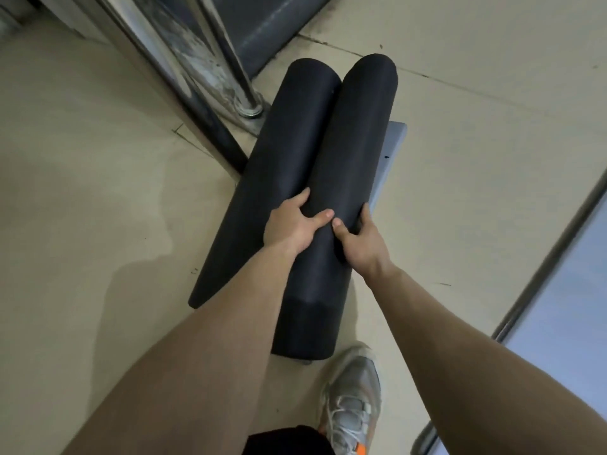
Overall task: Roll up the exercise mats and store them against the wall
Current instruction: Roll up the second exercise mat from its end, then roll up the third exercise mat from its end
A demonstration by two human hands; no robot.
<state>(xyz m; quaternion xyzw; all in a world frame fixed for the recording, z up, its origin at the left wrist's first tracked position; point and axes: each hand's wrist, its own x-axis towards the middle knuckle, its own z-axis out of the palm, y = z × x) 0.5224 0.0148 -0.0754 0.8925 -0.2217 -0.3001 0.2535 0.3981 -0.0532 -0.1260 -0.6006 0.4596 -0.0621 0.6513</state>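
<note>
Floor (pixel 98 159): beige tile, filling most of the frame.
Metal frame with chrome post (pixel 243 93): standing at upper centre-left.
Left rolled mat (pixel 279 165): black, lying diagonally across frame centre, touching its neighbour along its length.
Right rolled mat (pixel 348 142): black, lying beside it, resting over a grey-blue flat panel (pixel 392 146) showing at its right edge.
Grey sneaker (pixel 353 399): showing at lower centre.
Left hand (pixel 289 224): fingers curling into the seam between the rolls, thumb pressing on the right rolled mat.
Right hand (pixel 359 241): fingers wrapping the same roll's right side, gripping it.
</note>
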